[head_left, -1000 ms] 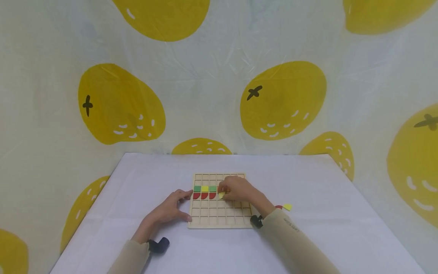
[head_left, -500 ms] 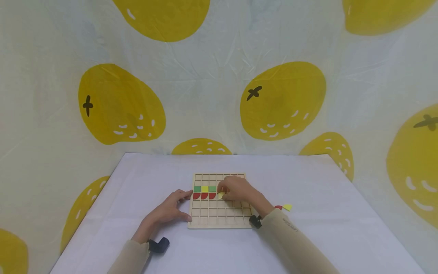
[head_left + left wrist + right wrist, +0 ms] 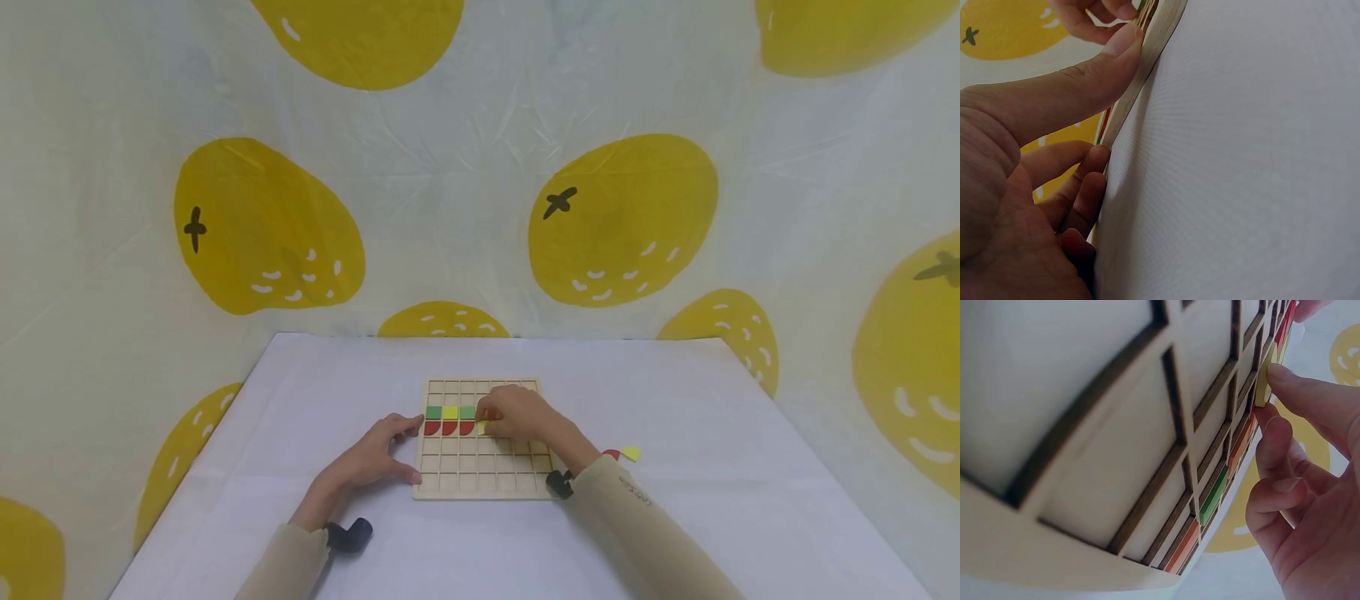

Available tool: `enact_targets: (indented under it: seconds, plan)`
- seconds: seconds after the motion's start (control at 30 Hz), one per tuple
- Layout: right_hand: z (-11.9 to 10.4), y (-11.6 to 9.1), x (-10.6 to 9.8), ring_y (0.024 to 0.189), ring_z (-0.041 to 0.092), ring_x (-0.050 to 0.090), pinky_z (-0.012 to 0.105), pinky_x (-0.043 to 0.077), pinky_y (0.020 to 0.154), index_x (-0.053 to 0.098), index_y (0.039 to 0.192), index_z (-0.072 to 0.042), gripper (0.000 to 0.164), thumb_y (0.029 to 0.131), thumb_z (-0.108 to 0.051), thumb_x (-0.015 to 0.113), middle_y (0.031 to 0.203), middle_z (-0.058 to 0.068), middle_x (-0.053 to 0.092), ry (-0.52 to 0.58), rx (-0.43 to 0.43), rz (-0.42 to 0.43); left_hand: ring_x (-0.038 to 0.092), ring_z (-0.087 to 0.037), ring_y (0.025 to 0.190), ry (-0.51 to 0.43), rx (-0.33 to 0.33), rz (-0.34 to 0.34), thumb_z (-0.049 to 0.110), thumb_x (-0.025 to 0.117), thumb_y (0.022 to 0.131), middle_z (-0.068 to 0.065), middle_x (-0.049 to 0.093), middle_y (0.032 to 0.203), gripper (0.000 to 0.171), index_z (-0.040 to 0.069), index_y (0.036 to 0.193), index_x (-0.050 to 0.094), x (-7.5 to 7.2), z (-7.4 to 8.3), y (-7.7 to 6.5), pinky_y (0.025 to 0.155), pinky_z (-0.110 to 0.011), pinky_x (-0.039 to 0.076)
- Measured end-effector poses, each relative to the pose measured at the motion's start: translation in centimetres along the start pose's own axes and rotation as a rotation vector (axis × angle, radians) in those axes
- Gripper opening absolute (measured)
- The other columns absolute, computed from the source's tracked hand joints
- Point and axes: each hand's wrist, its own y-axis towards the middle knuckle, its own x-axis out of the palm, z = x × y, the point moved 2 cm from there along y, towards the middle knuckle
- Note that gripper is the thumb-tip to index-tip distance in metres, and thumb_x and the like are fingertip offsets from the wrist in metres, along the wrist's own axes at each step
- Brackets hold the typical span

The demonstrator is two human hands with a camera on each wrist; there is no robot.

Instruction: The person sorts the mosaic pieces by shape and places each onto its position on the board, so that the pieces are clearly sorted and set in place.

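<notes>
A wooden grid board (image 3: 467,483) lies on the white table. My left hand (image 3: 372,454) touches its left side, thumb near the front corner and fingers farther back; in the left wrist view the thumb (image 3: 1119,53) presses the board's edge. My right hand (image 3: 517,414) pinches a yellow tile (image 3: 1265,378) between thumb and fingers, at a cell right of the red row. Three red quarter-round tiles (image 3: 449,427) sit in neighbouring cells. Behind them are a green square tile (image 3: 433,412), a yellow square tile (image 3: 450,412) and another green one (image 3: 467,412).
Beside the right sleeve, a yellow tile (image 3: 632,454) and a partly hidden red tile (image 3: 611,454) lie on the table (image 3: 720,500). The right wrist view also shows a green tile (image 3: 1213,497) and an orange tile (image 3: 1183,547) in cells. A fruit-print cloth (image 3: 450,208) hangs behind.
The right hand stays over the same cell; the yellow tile under its fingertips has shifted very slightly and shows a little less. The left hand keeps its place at the board's edge.
</notes>
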Motion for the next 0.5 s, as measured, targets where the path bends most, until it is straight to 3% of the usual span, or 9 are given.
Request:
enact_targets:
  seconds: [0.5]
  plan:
    - [0.2,0.03,0.15,0.087,0.013,0.058,0.035,0.051,0.081,0.075,0.104,-0.021,0.012,0.092,-0.019,0.077,0.095,-0.005,0.068,0.022,-0.005,0.013,0.049,-0.02,0.119,0.004,0.002,-0.003,0.029,0.097,0.067,0.0,0.058,0.128,0.102,0.012,0.154,0.049,-0.04,0.15,-0.04,0.106,-0.047,0.044]
